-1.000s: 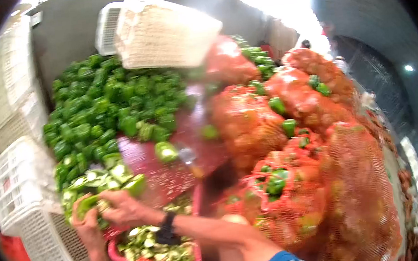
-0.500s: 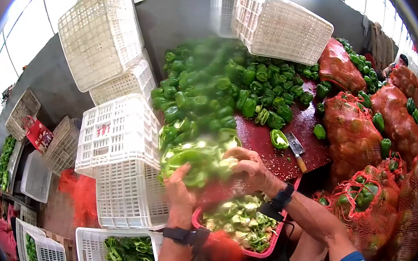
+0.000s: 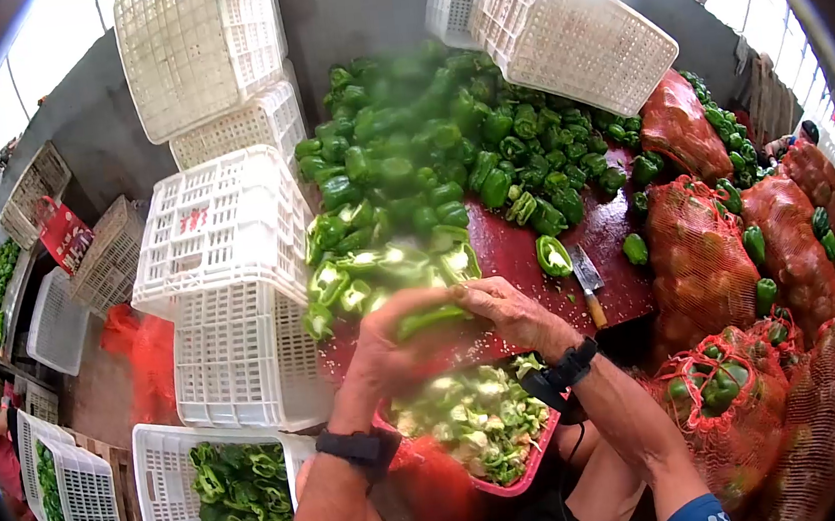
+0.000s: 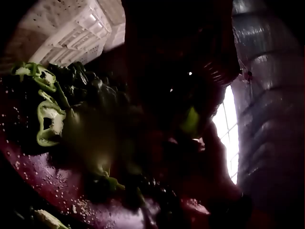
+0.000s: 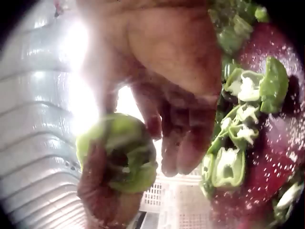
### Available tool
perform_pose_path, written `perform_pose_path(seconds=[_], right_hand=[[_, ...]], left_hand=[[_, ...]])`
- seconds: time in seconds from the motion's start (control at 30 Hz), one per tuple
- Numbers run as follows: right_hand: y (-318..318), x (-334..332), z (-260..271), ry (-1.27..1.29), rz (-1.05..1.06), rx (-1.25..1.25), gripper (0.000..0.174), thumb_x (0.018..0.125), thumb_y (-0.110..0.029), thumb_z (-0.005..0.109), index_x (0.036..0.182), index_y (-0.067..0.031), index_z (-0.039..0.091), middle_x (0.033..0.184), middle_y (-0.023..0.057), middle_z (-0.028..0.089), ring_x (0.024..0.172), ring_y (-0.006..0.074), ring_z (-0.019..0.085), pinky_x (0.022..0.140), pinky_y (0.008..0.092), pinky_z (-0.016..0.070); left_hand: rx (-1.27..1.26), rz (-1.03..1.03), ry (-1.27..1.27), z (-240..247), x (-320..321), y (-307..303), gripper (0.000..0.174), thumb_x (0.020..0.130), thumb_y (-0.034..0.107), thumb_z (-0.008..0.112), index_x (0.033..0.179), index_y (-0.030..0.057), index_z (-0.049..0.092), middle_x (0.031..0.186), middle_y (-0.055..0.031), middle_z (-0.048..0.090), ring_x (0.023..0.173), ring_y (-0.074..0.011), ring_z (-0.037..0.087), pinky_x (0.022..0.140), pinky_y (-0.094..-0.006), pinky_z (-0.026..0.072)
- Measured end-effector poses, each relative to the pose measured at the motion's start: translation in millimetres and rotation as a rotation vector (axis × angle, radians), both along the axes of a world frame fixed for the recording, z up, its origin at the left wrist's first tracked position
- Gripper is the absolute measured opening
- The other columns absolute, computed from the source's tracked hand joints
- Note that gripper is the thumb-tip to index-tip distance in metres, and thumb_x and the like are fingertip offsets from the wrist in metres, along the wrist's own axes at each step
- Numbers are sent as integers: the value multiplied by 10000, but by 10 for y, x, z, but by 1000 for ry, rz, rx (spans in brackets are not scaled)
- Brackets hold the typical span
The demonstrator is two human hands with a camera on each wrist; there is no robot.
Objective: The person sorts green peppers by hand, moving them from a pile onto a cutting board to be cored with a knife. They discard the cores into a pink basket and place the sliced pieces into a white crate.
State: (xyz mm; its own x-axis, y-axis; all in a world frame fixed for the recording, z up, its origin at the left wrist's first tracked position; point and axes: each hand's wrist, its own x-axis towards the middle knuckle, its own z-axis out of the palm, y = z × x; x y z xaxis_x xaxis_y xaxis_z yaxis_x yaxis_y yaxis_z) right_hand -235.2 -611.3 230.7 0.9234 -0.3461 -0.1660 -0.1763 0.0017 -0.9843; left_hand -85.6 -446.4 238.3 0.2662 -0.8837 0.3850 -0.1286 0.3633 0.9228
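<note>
In the head view my left hand [image 3: 381,349], partly blurred, holds a cut green bell pepper [image 3: 433,320] above the front edge of the red board [image 3: 534,320]. My right hand [image 3: 518,313] meets it at the pepper's right end. The right wrist view shows the pepper's hollow side, with the left thumb [image 5: 95,174] curled over it and the right thumb and a fingertip at its upper edge. Directly below, a pink tub [image 3: 531,479] holds pale cores and green scraps. Halved peppers [image 3: 349,277] lie just beyond the hands. In the left wrist view the left hand is mostly dark.
Whole green peppers [image 3: 487,143] are heaped at the back. A knife [image 3: 589,279] lies on the board beside a pepper half [image 3: 553,256]. White crates [image 3: 218,224] stack up on the left, one with pepper pieces [image 3: 243,488]. Red mesh sacks [image 3: 705,268] stand at right.
The head view has swung left since the first frame, then settled. My hands have come together on the pepper and closer to the tub; the pale bits at my right fingers are no longer seen.
</note>
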Motion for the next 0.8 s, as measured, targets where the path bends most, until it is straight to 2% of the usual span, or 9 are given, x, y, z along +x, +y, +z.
perform_pose_path(seconds=[0.07,0.13,0.27,0.33,0.43,0.5,0.57,0.7,0.8], right_hand=[[43,5,-38,-43,4,236,497,1029,-461,555,1232,-16,641,1021,60,698,929,132,663,764,313,579],[31,22,-103,-205,65,46,516,1012,-461,587,1263,-11,628,1052,61,690,911,139,664,751,311,575],[-9,-26,-72,-209,137,38,619,933,-478,700,1302,10,607,1094,68,687,963,132,651,800,302,567],[12,-27,-38,-71,36,263,529,842,-191,789,1314,-28,612,1178,152,697,1039,213,688,907,366,585],[151,-8,198,-195,27,152,486,913,-189,738,1331,12,594,1196,168,692,1048,212,687,910,363,585],[164,21,200,-201,-22,183,482,909,-167,749,1326,20,594,1171,152,701,1003,211,699,900,346,587],[163,41,168,-170,-91,121,440,864,-107,766,1277,-13,646,1127,79,699,1025,141,658,894,299,556],[12,140,-489,-238,-162,-775,346,864,-175,771,1184,-75,683,996,110,709,864,176,698,763,334,599],[171,21,-949,206,58,-1189,249,878,-193,742,1114,-127,699,983,108,700,814,197,684,699,321,585]], left_hand=[[-105,76,-137,-71,11,-48,382,833,9,788,1198,39,682,1174,-77,689,1124,-190,624,985,-325,505],[-151,173,-398,-69,77,-62,427,820,81,817,1220,45,673,1211,-112,681,1147,-237,622,989,-355,505],[-139,240,-483,-21,116,-33,586,808,246,838,1315,53,617,1285,-134,649,1176,-272,609,1011,-386,490],[-119,233,-412,-124,135,-37,664,826,226,828,1405,50,553,1293,-145,636,1186,-267,607,1017,-383,486],[48,166,-169,-185,130,-3,676,874,188,804,1458,39,497,1232,-139,652,1126,-211,629,992,-353,501],[108,212,-284,-238,183,-26,631,901,165,766,1451,20,494,1178,-138,674,1074,-188,643,953,-355,524],[239,267,-184,-298,164,-53,599,899,169,751,1425,5,515,1142,-153,691,1023,-205,672,903,-361,547],[527,474,-436,-73,170,27,526,893,184,725,1349,-26,566,1104,-191,711,927,-248,718,812,-373,578],[440,554,-388,-343,314,-20,556,832,216,779,1301,-20,595,1050,-233,715,855,-276,726,782,-374,580]])
